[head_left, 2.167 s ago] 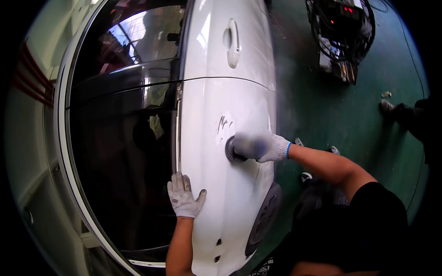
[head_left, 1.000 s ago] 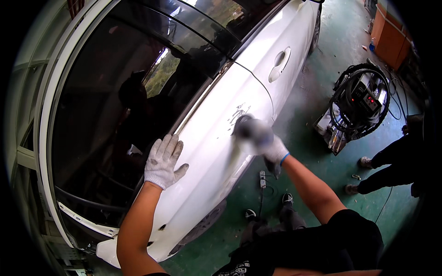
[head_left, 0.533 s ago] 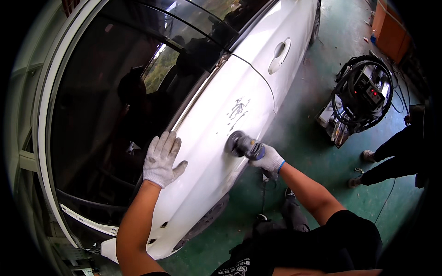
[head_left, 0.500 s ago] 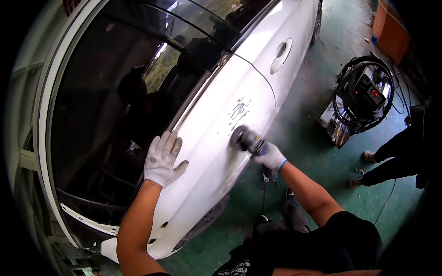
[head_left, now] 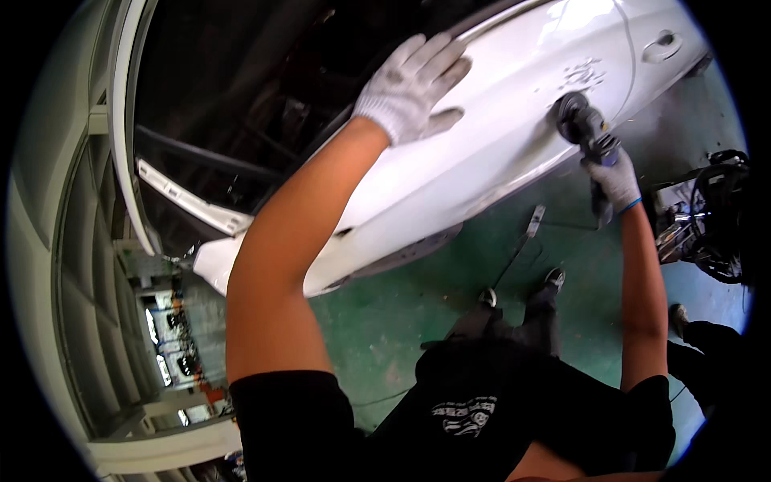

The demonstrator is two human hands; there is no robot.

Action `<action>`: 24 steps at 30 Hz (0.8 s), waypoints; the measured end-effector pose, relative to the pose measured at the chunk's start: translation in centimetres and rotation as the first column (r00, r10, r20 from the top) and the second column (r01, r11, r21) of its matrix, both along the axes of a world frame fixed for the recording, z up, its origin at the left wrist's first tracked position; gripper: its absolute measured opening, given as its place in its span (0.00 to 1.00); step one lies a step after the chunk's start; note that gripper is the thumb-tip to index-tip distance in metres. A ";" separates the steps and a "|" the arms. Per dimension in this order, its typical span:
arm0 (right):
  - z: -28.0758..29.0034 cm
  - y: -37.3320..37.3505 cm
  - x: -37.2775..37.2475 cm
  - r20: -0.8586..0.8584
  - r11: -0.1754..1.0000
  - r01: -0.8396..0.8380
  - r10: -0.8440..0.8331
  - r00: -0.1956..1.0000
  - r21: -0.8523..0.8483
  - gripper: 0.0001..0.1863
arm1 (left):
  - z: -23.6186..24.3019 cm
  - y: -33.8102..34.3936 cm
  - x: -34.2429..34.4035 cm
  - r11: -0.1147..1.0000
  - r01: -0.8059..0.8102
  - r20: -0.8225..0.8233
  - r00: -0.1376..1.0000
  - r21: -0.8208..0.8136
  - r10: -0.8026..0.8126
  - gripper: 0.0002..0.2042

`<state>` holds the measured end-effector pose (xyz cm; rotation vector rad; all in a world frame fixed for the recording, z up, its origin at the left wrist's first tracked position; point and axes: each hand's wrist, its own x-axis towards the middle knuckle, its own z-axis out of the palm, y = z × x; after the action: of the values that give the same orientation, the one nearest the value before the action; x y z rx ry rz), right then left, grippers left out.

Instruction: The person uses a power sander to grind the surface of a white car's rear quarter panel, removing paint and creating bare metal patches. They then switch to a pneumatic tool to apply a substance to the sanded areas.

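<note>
2 gloved hands. Left hand (head_left: 412, 90) flat, released, fingers spread on 1 white car (head_left: 482, 140), upper middle of frame. Right hand (head_left: 617, 180) grasping 1 power tool (head_left: 592, 131), upper right, disc at car panel just below 1 patch of dark marks (head_left: 582, 75). 1 door handle (head_left: 662, 48), upper right. 1 power strip (head_left: 534, 222) on floor (head_left: 418, 309). 1 cart (head_left: 677, 199), right edge, carrying black cables (head_left: 727, 185); other contents unclear.

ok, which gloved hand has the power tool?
The right hand, the one with the blue-edged cuff: it grips the dark power tool. The left hand is spread open, holding nothing.
</note>
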<state>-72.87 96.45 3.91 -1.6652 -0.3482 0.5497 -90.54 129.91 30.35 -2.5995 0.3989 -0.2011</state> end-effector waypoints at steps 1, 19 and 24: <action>-0.2 0.2 0.4 -0.058 0.996 -0.042 0.046 0.997 0.079 0.19 | -0.2 0.2 0.0 1.000 -0.014 -0.007 1.000 0.010 0.014 0.36; -10.5 -9.7 -22.6 -0.805 0.908 0.415 -0.291 0.517 -0.061 0.17 | -10.9 -5.8 -5.7 0.835 -0.469 0.223 0.815 -0.288 0.534 0.40; -9.5 -15.8 -26.7 -0.758 0.788 0.604 -0.464 0.458 -0.118 0.25 | -23.4 -11.2 -19.3 0.579 -0.181 0.165 0.854 -0.795 0.493 0.35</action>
<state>-99.60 80.61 -5.56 -1.1281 0.7457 0.6494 -109.79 118.75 6.94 -3.2693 -0.4678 -0.8836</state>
